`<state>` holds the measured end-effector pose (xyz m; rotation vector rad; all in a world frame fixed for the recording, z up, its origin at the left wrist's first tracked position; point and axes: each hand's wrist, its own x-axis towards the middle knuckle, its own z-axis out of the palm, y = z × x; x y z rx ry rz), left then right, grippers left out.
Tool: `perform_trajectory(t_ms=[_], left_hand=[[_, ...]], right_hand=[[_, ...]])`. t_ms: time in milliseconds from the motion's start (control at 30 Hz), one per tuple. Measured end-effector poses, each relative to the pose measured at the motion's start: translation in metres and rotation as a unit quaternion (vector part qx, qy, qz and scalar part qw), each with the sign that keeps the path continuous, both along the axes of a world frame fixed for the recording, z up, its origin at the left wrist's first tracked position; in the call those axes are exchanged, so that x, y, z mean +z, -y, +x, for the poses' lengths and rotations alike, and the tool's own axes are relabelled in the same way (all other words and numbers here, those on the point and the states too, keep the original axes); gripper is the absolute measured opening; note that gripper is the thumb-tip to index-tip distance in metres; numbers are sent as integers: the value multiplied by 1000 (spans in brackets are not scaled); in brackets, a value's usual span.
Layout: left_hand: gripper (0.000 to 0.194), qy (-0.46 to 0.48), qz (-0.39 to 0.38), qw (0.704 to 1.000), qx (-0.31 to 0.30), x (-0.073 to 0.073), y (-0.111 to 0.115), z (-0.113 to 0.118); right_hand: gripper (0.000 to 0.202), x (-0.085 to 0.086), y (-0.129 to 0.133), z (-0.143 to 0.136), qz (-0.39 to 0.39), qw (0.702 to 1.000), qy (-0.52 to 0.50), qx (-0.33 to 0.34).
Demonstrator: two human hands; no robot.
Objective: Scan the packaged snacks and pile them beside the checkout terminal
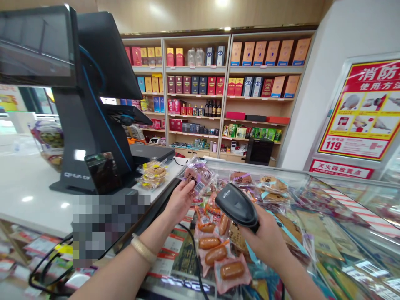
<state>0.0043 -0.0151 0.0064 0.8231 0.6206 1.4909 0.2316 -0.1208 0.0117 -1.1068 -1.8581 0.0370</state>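
Observation:
Pinched in my left hand (pixel 179 200) is a clear plastic snack packet (pixel 200 173) with purple markings and a barcode on its wrapper. My right hand (pixel 265 237) is wrapped round a black barcode scanner (pixel 236 204), its head pointing left toward the packet. Below the scanner, several vacuum-packed sausages (pixel 215 254) lie on the glass counter (pixel 175 283). Beside and behind the scanner sit flat packaged cakes or biscuits (pixel 271 187), some with blue strips. A black cable (pixel 196 258) runs down between my arms.
A dark point-of-sale terminal (pixel 93 133) stands on the white counter (pixel 28 183) at left. Packs of yellow-marked biscuits (pixel 153 173) lie near its base. Shelves (pixel 196 71) of boxes and bottles line the back wall. A red and yellow fire-safety poster (pixel 362 112) hangs at right.

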Motion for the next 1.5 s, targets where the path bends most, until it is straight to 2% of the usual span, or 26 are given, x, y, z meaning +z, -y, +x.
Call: perform_trajectory(t_ms=[200,433,633,700,767,867,933,1033,1167,1267,1367,1433,1500], left_hand=[[21,3,-5,1000,1,1,3,6],[19,5,-14,1000,4,1,4,7],[23,-23,-2,1000,9,-2,0,4],[28,-38,24,998,44,0,-6,-3],[38,-66,46,989,127,1,-15,-15],[49,-121,48,956,262,-1,-32,-40],[49,-160,25,940,300,-6,-43,-55],[49,-271,-24,916,295,-18,-54,-63],[36,-420,2,872,252,-30,-61,-56],[25,-472,16,847,245,-31,-61,-51],[29,-519,18,813,264,-28,-56,-51],[40,-576,29,763,293,-25,-49,-49],[47,-659,60,681,314,-20,-42,-42]], right_hand=[[21,-3,5,-7,-67,995,70,-2],[25,-1,6,-8,-78,994,70,2],[21,-3,5,-6,-71,995,75,-7],[21,-3,4,-5,-58,996,68,-13],[23,-3,3,-3,-44,997,56,-20],[26,-4,1,-1,-24,998,42,-35],[26,-4,0,0,-12,998,37,-39],[29,-6,-3,1,14,998,36,-39],[33,-10,-5,2,26,998,44,-42],[28,-12,-6,3,27,998,43,-46],[27,-11,-7,3,26,998,38,-38],[27,-10,-6,3,23,999,35,-35],[27,-9,-6,3,23,999,33,-37]])
